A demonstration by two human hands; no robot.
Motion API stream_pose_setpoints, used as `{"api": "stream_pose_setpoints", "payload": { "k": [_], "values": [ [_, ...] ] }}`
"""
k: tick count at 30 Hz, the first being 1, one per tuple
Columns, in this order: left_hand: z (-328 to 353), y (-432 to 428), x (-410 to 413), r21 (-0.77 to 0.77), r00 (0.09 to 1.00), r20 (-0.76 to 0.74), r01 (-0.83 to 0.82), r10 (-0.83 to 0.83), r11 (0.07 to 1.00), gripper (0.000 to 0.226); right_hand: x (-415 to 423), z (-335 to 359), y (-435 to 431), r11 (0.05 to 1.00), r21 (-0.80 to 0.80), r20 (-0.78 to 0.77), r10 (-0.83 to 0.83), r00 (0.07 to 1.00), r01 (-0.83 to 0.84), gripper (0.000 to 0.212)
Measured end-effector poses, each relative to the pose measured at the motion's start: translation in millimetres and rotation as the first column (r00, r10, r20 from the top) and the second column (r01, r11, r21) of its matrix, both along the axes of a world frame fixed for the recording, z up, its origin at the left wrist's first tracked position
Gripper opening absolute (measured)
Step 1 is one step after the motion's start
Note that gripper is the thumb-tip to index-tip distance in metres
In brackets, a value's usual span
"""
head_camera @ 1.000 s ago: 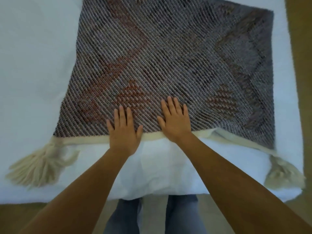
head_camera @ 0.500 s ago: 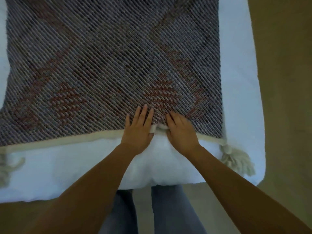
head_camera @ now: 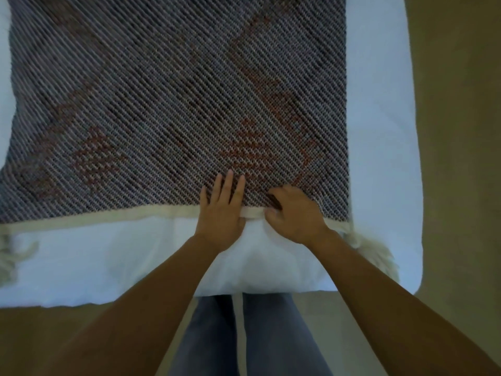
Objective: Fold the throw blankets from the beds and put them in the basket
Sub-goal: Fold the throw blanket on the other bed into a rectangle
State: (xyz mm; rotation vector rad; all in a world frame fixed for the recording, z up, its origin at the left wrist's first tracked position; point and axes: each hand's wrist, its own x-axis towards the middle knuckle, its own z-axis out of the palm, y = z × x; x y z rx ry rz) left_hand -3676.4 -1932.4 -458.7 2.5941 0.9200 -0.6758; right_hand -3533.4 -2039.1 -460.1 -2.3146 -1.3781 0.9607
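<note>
Nearest us, our legs (head_camera: pixel 244 335) stand against the foot of the bed (head_camera: pixel 108 267). The blanket (head_camera: pixel 162 104) lies spread flat on the bed, with its cream hem (head_camera: pixel 108 217) running across the white cover just in front of us. Both hands meet on that hem, right of its middle and closer to the right tassel (head_camera: pixel 376 253). We judge the main risk to be an uneven fold. A lift started from this off-centre point, with only one hand gripping, would raise one side of the hem first and skew the edges. The heavy weave could also slip from a shallow pinch. The tassel may drag or get trapped inside the fold. The left hand (head_camera: pixel 221 213) lies flat, fingers straight and slightly spread on the weave, palm across the hem, pressing and holding nothing. The right hand (head_camera: pixel 294 215) is curled, knuckles up, fingertips dug into the weave and thumb tip against the hem. It appears to pinch the edge, though we cannot see whether the thumb has got under it. Beyond the hands the blanket runs unfolded out of the top of the frame. No basket is in view.
</note>
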Motion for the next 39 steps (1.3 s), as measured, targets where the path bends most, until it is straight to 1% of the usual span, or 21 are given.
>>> {"api": "stream_pose_setpoints", "payload": {
  "k": [2,3,4,6,7,8,10,11,14,17,19,21,24,26,29,32,34,36,39],
  "values": [
    [4,-5,16,-0.061,0.997,0.040,0.074,-0.072,0.995,0.085,10,4,-6,0.967,0.145,0.082,-0.224,0.971,0.210,0.036],
    [6,-9,25,-0.116,0.993,0.071,0.101,-0.093,0.988,0.086,17,4,-13,0.926,0.190,0.136,-0.353,0.926,0.325,0.037],
    [9,-11,36,-0.178,0.991,0.103,0.104,-0.087,0.979,0.086,23,5,-19,0.874,0.194,0.167,-0.477,0.863,0.445,0.042],
    [13,-15,60,-0.250,0.989,0.145,0.060,-0.024,0.966,0.081,32,4,-27,0.743,0.087,0.158,-0.668,0.727,0.664,0.058],
    [14,-15,74,-0.256,0.988,0.155,0.028,0.012,0.966,0.077,35,3,-30,0.691,0.018,0.166,-0.715,0.679,0.723,0.065],
    [15,-15,88,-0.251,0.987,0.158,-0.002,0.043,0.968,0.073,38,1,-32,0.667,-0.031,0.190,-0.727,0.660,0.744,0.070],
    [17,-14,116,-0.229,0.984,0.151,-0.056,0.093,0.972,0.065,40,-1,-31,0.673,-0.072,0.195,-0.714,0.672,0.736,0.071],
    [19,-14,130,-0.219,0.985,0.143,-0.068,0.101,0.973,0.063,43,-3,-29,0.667,-0.074,0.155,-0.727,0.669,0.741,0.067],
    [20,-16,166,-0.184,0.993,0.107,-0.032,0.053,0.982,0.063,56,-6,-23,0.610,-0.109,-0.030,-0.791,0.611,0.785,0.048],
    [19,-15,194,-0.156,0.997,0.071,0.011,0.001,0.988,0.065,75,-5,-16,0.614,-0.106,-0.143,-0.788,0.599,0.782,0.033],
    [17,-12,208,-0.089,0.999,0.045,0.016,-0.012,0.996,0.067,88,-5,-8,0.635,-0.068,-0.204,-0.764,0.613,0.769,0.027],
    [14,-7,224,0.016,1.000,0.007,0.023,-0.023,1.000,0.069,102,-5,3,0.665,-0.043,-0.229,-0.733,0.640,0.746,0.024],
    [8,7,258,0.134,0.999,-0.035,0.000,0.004,0.991,0.077,121,-15,14,0.697,-0.100,-0.270,-0.706,0.655,0.710,0.026],
    [4,20,283,0.159,0.997,-0.031,-0.063,0.069,0.985,0.084,128,-20,21,0.686,-0.166,-0.274,-0.722,0.635,0.709,0.035],
    [-6,38,316,0.188,0.990,-0.022,-0.133,0.140,0.973,0.091,129,-28,26,0.656,-0.195,-0.206,-0.754,0.624,0.729,0.041],
    [-15,49,333,0.188,0.980,-0.001,-0.196,0.199,0.962,0.079,125,-32,28,0.647,-0.195,-0.138,-0.762,0.633,0.737,0.043],
    [-19,52,336,0.197,0.982,-0.021,-0.181,0.188,0.964,0.068,125,-34,29,0.643,-0.200,-0.100,-0.764,0.637,0.739,0.044],
    [-19,54,333,0.213,0.989,-0.048,-0.130,0.143,0.968,0.063,125,-33,29,0.646,-0.184,-0.073,-0.761,0.645,0.741,0.043],
    [-16,60,328,0.270,0.998,-0.055,-0.027,0.043,0.963,0.058,121,-32,26,0.687,-0.121,-0.047,-0.725,0.687,0.717,0.039]
  ]
}}
